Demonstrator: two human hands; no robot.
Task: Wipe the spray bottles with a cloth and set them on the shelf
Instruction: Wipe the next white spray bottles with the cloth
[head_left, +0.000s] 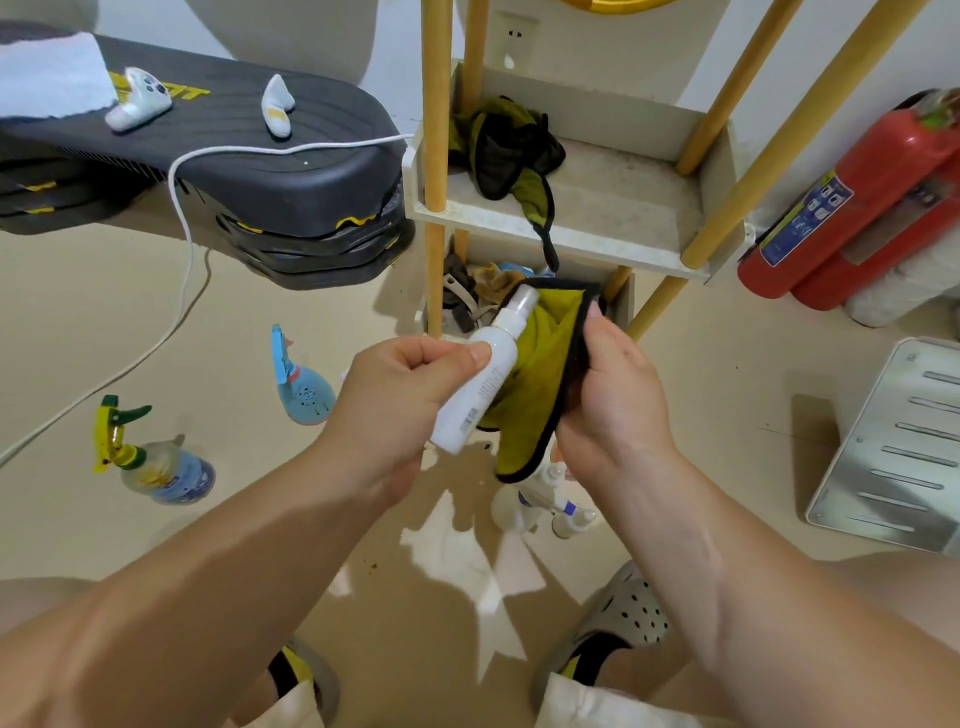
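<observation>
White spray bottle (480, 379) is pinched, tilted, by the curled fingers (415, 347) and thumb of the left hand (405, 395). The right hand (615, 389) grips a yellow-green cloth (545, 358) folded against the bottle's side. Behind them, the shelf's (597, 241) upper tray holds a crumpled dark cloth (501, 150), and the lower tray holds jumbled rags (478, 288). A blue bottle (304, 389) and a yellow-trigger bottle (163, 467) are on the floor to the left.

Beige floor (249, 312), white wall (623, 52) with a socket (515, 34); stacked black step platforms (291, 197) left, red fire extinguishers (857, 223) right
</observation>
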